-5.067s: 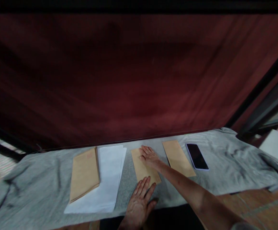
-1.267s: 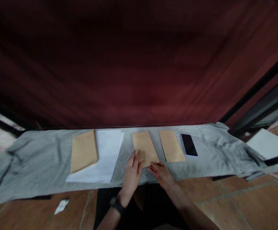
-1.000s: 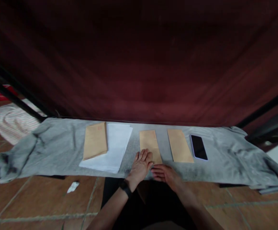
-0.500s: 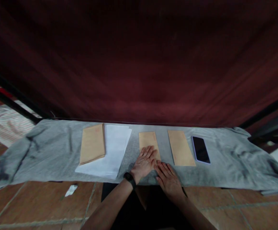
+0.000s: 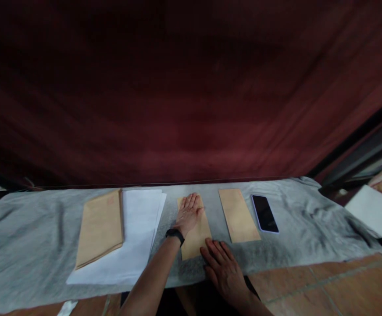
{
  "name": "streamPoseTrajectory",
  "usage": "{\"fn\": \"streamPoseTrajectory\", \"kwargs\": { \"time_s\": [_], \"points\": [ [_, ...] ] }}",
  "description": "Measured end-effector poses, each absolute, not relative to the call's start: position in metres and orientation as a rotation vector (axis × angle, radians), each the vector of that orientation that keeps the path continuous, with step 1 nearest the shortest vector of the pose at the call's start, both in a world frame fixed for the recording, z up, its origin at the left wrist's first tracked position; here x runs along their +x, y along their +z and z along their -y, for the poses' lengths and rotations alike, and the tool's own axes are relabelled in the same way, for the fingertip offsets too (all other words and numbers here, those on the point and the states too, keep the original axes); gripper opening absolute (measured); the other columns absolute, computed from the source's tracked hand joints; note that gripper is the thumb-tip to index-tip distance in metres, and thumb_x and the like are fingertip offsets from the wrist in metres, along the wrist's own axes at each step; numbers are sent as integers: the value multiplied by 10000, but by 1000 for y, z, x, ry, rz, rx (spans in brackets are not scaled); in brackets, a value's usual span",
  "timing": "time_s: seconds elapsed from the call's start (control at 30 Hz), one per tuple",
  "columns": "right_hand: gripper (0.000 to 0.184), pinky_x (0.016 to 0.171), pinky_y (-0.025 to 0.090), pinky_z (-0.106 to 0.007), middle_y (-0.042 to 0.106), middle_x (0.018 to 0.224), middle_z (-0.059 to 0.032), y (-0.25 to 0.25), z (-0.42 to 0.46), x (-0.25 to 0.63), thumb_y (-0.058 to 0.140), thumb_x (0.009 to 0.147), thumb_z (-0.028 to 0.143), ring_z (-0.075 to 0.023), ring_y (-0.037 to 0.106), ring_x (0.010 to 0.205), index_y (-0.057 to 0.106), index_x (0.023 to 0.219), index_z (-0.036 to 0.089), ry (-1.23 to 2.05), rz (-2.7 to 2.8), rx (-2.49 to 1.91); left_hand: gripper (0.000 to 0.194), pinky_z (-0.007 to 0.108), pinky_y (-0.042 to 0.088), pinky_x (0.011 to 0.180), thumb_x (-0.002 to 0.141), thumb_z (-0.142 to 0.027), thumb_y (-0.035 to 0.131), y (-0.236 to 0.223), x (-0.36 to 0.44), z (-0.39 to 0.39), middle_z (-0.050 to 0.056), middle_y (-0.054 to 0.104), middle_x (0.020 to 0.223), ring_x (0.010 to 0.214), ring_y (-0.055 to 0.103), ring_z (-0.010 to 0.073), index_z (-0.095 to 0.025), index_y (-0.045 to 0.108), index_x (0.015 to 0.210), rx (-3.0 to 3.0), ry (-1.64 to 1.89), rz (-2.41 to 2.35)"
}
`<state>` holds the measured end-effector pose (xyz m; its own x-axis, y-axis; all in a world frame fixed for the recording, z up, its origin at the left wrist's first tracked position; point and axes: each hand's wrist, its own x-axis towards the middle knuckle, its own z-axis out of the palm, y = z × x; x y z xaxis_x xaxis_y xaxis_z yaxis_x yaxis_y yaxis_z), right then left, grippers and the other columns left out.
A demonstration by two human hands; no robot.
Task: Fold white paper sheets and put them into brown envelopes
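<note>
Dark red panel (image 5: 191, 109) across the back, grey-cloth-covered worktop (image 5: 292, 237) in front. White sheets (image 5: 140, 232) lie flat toward the left end, with a kraft paper stack (image 5: 100, 228) overlapping their left side. Middle kraft piece (image 5: 194, 239) is flat on the cloth, between the sheets and a second kraft piece (image 5: 239, 216), not touching either. Right hand (image 5: 223, 267) palm down, fingers spread, tips at the middle piece's near right corner, nothing gripped. Left hand (image 5: 188, 215) flat on that piece's far half, fingers extended, also gripping nothing. Phone (image 5: 265, 213) screen up, just right of the second piece. Black wristband (image 5: 175, 235) on the left wrist.
</note>
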<state>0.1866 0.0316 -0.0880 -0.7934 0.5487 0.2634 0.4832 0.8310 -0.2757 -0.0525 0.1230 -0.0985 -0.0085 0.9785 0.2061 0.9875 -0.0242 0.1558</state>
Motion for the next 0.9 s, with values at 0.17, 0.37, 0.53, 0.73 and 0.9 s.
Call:
{"fn": "streamPoseTrajectory", "kwargs": {
  "time_s": [0.17, 0.37, 0.53, 0.73, 0.9],
  "points": [
    [628, 1183, 343, -484, 423, 1561, -50, -89, -30, 184, 576, 940, 187, -271, 473, 1384, 395, 1529, 306, 317, 2623, -814, 553, 483, 222, 1227, 1003, -334, 319, -97, -52, -118, 125, 405, 1584, 1490, 312, 240, -133, 364, 1516, -2204, -391, 2165],
    [558, 1180, 347, -490, 471, 1531, -55, -88, -29, 183, 571, 948, 196, -261, 491, 1368, 467, 1486, 300, 353, 2579, -827, 553, 454, 244, 1235, 1025, -389, 320, -101, -40, -70, 82, 387, 1599, 1496, 298, 210, -173, 341, 1533, -2315, -420, 2038],
    [571, 1180, 343, -512, 490, 1515, -72, -90, -30, 183, 560, 936, 179, -274, 485, 1373, 464, 1490, 275, 396, 2556, -816, 561, 441, 276, 1230, 1029, -355, 328, -102, -29, -26, 74, 346, 1618, 1509, 263, 192, -191, 267, 1562, -2379, -423, 1972],
    [506, 1196, 321, -502, 535, 1481, -65, -93, -32, 183, 481, 966, 177, -250, 497, 1365, 496, 1465, 259, 541, 2508, -847, 555, 451, 305, 1219, 1027, -378, 364, -89, -20, 20, 58, 356, 1614, 1501, 287, 208, -227, 288, 1556, -2438, -400, 1914],
    [479, 1145, 393, -511, 555, 1461, -86, -102, -37, 180, 453, 980, 234, -264, 523, 1337, 508, 1456, 259, 629, 2303, -968, 562, 448, 392, 1169, 1001, -335, 421, -96, -12, 45, 74, 418, 1580, 1463, 371, 234, -226, 323, 1544, -2373, -408, 1923]
  ]
}}
